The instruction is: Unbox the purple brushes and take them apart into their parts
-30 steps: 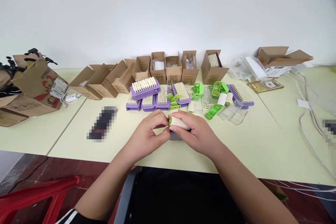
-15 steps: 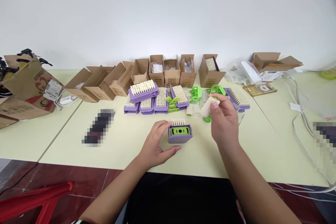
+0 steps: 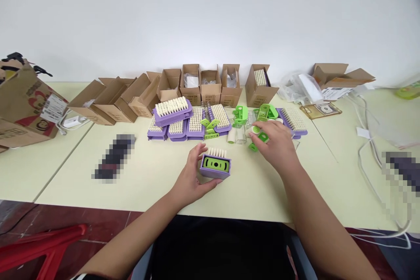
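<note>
My left hand [image 3: 192,177] cups a small purple brush block [image 3: 215,167] with a green insert on its face and cream bristles behind, resting on the pale table [image 3: 157,183]. My right hand [image 3: 277,145] reaches forward to the right of it. Its fingers are closed round a cream roller [image 3: 255,130] whose green-centred end shows at the fingertips. This hand is among loose green clips [image 3: 241,113] and clear plastic covers.
A heap of purple brushes [image 3: 183,120] lies behind the block. Behind it stands a row of open cardboard boxes [image 3: 197,85]. At the left are a large cardboard box [image 3: 26,105] and a blurred dark object [image 3: 113,157]. Cables [image 3: 369,140] and plastic bags [image 3: 300,85] are at the right, a red stool [image 3: 42,249] below.
My right hand lifted the cream roller off the purple block, swung it right and lowered it among the green parts. My left hand stayed on the block.
</note>
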A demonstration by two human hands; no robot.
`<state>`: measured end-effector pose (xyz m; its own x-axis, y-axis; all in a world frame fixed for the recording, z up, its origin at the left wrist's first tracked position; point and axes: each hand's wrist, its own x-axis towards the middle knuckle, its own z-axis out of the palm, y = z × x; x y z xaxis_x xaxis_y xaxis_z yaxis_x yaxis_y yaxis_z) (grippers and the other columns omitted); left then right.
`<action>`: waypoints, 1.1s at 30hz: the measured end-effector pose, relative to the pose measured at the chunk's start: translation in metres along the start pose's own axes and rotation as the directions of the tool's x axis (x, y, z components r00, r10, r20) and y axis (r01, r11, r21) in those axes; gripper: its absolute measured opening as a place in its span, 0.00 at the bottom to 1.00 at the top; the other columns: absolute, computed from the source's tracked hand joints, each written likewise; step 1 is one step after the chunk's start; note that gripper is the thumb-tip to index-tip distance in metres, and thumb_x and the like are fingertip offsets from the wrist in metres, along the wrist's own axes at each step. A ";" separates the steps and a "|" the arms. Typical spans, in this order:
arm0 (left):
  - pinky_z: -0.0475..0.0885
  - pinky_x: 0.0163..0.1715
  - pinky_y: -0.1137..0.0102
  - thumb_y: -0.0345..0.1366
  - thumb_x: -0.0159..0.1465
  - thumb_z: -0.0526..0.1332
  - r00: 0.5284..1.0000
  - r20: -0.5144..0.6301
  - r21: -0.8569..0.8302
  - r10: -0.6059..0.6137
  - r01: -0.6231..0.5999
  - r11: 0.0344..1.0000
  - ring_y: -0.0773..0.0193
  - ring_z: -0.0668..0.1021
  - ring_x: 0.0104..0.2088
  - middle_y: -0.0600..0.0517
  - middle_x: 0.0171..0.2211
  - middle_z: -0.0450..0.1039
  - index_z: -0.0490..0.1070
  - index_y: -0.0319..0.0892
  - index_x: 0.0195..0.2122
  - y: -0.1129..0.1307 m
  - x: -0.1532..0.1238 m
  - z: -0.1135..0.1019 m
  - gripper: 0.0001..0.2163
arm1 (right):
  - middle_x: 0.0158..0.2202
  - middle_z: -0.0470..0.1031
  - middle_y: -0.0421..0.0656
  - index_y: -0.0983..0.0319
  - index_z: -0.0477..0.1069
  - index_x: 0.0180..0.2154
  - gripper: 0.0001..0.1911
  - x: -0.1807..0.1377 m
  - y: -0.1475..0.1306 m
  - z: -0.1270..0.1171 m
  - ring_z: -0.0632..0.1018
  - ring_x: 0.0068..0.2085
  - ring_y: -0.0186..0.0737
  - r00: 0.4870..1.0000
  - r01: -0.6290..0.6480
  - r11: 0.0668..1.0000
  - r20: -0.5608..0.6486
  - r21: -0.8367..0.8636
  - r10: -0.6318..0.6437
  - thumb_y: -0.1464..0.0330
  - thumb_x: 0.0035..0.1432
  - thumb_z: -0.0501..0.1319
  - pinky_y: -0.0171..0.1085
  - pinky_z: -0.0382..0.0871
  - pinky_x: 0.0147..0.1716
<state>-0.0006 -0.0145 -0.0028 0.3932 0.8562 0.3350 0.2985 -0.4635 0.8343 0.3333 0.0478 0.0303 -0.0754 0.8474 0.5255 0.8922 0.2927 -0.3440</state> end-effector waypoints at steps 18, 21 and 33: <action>0.77 0.64 0.47 0.41 0.64 0.78 0.998 0.035 -0.039 0.045 -0.044 0.998 0.43 0.77 0.66 0.41 0.62 0.73 0.70 0.50 0.64 0.008 0.010 -0.001 0.29 | 0.45 0.86 0.46 0.57 0.77 0.49 0.09 -0.010 -0.037 0.003 0.82 0.47 0.53 0.965 0.164 0.965 0.169 0.205 -0.200 0.59 0.73 0.67 0.51 0.68 0.52; 0.74 0.66 0.45 0.38 0.65 0.77 0.973 0.011 -0.048 0.229 -0.228 0.972 0.43 0.74 0.69 0.38 0.64 0.70 0.66 0.51 0.67 0.007 0.011 -0.002 0.32 | 0.47 0.86 0.47 0.57 0.76 0.50 0.07 -0.015 -0.050 0.017 0.80 0.51 0.55 0.953 0.219 0.969 0.190 0.112 -0.237 0.62 0.75 0.65 0.51 0.65 0.54; 0.78 0.62 0.45 0.32 0.67 0.74 0.945 -0.061 0.101 0.321 -0.314 0.944 0.46 0.76 0.65 0.37 0.64 0.70 0.64 0.52 0.70 -0.001 0.006 0.001 0.33 | 0.46 0.83 0.49 0.58 0.76 0.57 0.16 -0.025 -0.074 0.052 0.74 0.47 0.53 0.927 0.321 0.933 0.258 -0.161 -0.274 0.72 0.78 0.53 0.53 0.55 0.62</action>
<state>0.0020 -0.0090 -0.0018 0.4142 0.6743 0.6114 0.2464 -0.7297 0.6378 0.2463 0.0282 0.0022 -0.4292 0.8190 0.3808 0.8803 0.4737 -0.0267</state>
